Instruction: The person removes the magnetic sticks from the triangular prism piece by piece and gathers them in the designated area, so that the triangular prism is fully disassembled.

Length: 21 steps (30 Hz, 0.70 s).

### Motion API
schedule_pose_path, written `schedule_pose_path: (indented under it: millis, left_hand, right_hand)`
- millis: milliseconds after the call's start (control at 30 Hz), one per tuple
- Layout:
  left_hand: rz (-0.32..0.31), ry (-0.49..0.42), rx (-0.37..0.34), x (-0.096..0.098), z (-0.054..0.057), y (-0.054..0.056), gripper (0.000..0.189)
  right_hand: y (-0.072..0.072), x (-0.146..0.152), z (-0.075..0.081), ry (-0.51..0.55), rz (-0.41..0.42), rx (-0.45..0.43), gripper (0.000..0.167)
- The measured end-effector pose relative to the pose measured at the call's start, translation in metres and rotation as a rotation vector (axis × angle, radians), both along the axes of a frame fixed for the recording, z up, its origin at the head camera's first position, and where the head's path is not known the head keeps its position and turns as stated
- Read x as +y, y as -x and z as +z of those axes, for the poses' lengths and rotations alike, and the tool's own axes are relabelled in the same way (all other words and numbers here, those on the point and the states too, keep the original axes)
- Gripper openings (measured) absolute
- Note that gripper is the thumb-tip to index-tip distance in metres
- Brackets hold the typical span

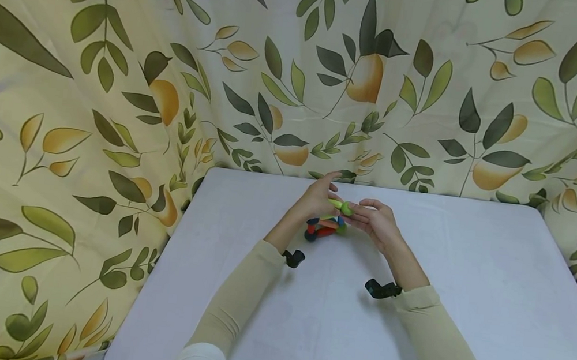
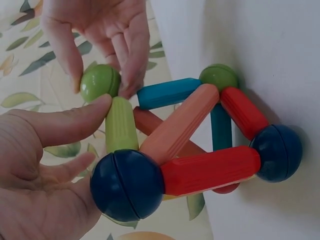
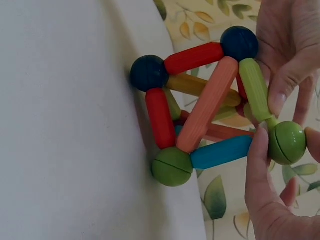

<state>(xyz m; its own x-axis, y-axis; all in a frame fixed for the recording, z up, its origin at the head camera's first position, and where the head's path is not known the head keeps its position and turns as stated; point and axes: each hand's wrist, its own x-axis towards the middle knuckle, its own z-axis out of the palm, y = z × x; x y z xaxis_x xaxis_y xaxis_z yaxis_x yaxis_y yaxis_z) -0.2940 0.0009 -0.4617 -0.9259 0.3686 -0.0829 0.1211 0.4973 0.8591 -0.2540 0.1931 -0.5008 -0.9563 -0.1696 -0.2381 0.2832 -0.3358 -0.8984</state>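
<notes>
A frame of coloured rods and balls, in the style of a magnetic building set, stands on the table. My right hand (image 1: 380, 225) pinches a green ball (image 3: 287, 143) between thumb and fingers at the frame's upper corner. My left hand (image 1: 315, 201) holds the light green rod (image 2: 121, 126), its thumb near the end by that ball. That rod runs from a dark blue ball (image 2: 127, 184) up to the green ball. A blue rod (image 3: 222, 152) points from the lower green ball (image 3: 172, 166) toward my right fingertips. A salmon rod (image 3: 209, 104) slants across one side, between red rods.
The white-covered table (image 1: 327, 323) reaches toward me and to both sides. Behind it hangs a leaf-and-fruit patterned curtain (image 1: 287, 87), close to the table's back edge. The frame stands near that back edge.
</notes>
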Motion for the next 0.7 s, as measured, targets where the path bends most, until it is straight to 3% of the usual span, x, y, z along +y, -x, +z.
schedule_pose_path:
  millis: [533,700]
  left_hand:
    - [0.045,0.071,0.014,0.0019,0.002,-0.001,0.105]
    - [0.096,0.104,0.032,-0.0027,0.0055,0.004,0.111]
  right_hand:
    - [-0.0013,0.003,0.0013,-0.008,0.006,-0.017,0.041]
    - [-0.0028,0.0087,0.0008,0.0,0.003,-0.019,0.041]
